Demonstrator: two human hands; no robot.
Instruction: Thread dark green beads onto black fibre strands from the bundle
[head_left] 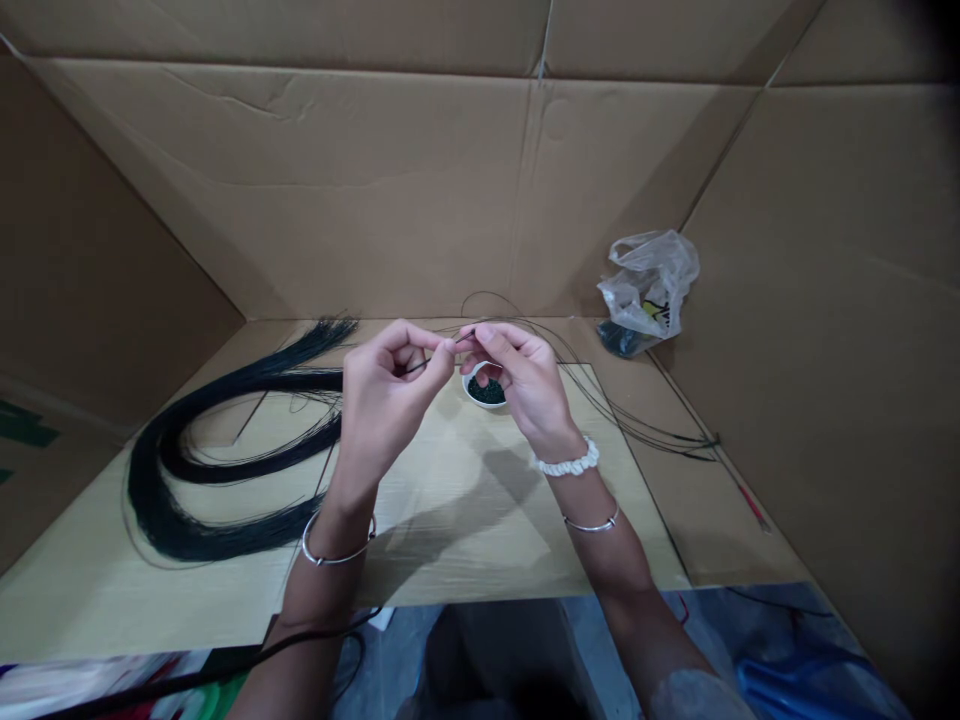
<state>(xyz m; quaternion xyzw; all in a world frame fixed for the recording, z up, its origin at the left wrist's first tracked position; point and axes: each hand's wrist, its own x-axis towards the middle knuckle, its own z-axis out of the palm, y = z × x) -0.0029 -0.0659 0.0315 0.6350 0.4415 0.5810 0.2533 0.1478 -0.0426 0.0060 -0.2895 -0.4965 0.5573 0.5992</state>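
My left hand (pixel 397 390) pinches a thin dark wire (pixel 420 366) between thumb and forefinger. Close beside it, the thumb and forefinger of my right hand (pixel 517 375) pinch at the wire's tip. Whether a bead sits between those fingertips is too small to tell. Just below my right fingers stands a small white bowl (pixel 486 402) holding tiny dark green beads (pixel 484 388). Several long thin wires (pixel 600 400) curve away behind my right hand to the right side of the table.
A thick bundle of dark wires (pixel 154 480) lies curved on the left of the pale board (pixel 450 560). At the back right, a clear plastic bag (pixel 652 280) holds something dark. Cardboard walls (pixel 375 180) enclose the back and sides. A black cable (pixel 247 660) crosses near my left forearm.
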